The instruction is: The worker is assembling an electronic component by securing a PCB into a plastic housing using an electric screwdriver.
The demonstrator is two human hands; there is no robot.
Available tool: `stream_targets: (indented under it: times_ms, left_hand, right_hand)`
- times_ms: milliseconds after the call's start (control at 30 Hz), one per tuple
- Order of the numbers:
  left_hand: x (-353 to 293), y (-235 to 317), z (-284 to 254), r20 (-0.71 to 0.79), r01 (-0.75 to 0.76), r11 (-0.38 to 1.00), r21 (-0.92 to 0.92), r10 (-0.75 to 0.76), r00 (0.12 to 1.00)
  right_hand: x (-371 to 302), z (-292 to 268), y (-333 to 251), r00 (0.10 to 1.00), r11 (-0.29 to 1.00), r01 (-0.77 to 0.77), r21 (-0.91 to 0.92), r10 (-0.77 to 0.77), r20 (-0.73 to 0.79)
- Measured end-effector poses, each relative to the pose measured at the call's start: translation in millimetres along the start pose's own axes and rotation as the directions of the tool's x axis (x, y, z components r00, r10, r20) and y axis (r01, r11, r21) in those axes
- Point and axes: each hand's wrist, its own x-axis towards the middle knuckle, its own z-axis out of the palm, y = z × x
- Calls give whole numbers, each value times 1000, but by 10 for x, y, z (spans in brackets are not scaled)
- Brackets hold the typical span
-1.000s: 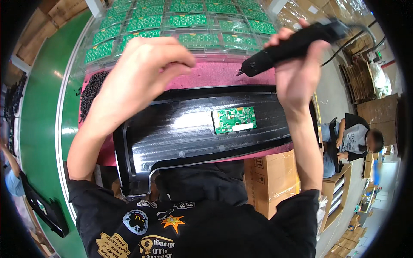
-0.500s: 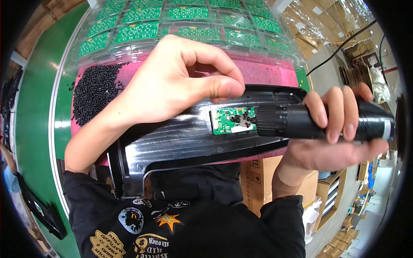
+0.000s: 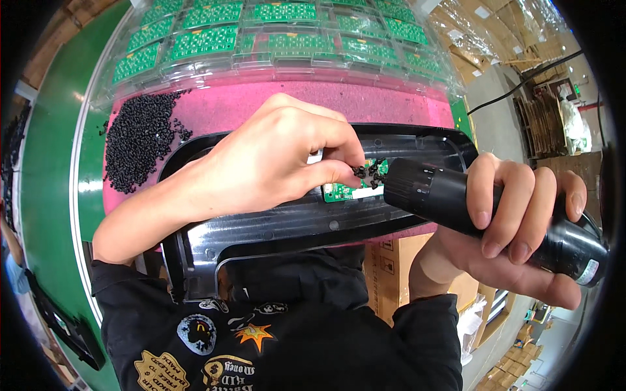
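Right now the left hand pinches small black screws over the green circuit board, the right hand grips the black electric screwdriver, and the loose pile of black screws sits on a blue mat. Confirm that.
Not quite: the mat is pink, not blue, as the head view shows. The left hand does pinch small black screws over the green circuit board, the right hand grips the black electric screwdriver, and the pile lies on that mat.

Both hands [image 3: 274,163] crowd the circuit board [image 3: 345,189]; pink mat [image 3: 391,104] behind lies open.

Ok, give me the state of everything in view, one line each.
left hand: pinching small black screws over the board
right hand: gripping the electric screwdriver
electric screwdriver: lying sideways, tip at the board
green circuit board: seated in the black plastic housing
screw pile: loose on the pink mat
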Motion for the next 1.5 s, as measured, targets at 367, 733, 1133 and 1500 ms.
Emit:
stream_targets:
  times_ms: [367, 733, 1133, 1500]
  left_hand:
    - [55, -52, 33, -74, -314, 933, 177, 331, 941]
    - [0, 23, 14, -121, 12, 955, 297, 25, 992]
    - [-24, -82, 65, 286, -159, 950, 270, 79, 955]
    - [-42, -77, 57, 381, -67, 927, 369, -85, 921]
  right_hand:
    - [6, -114, -35, 993, 994, -99, 36, 97, 68]
    - [-80, -560, 49, 989, 960, -143, -242, 149, 4]
    - [-105, -614, 146, 934, 887, -342, -311, 284, -219]
    - [-42, -769, 280, 957, 920, -254, -298, 283, 58]
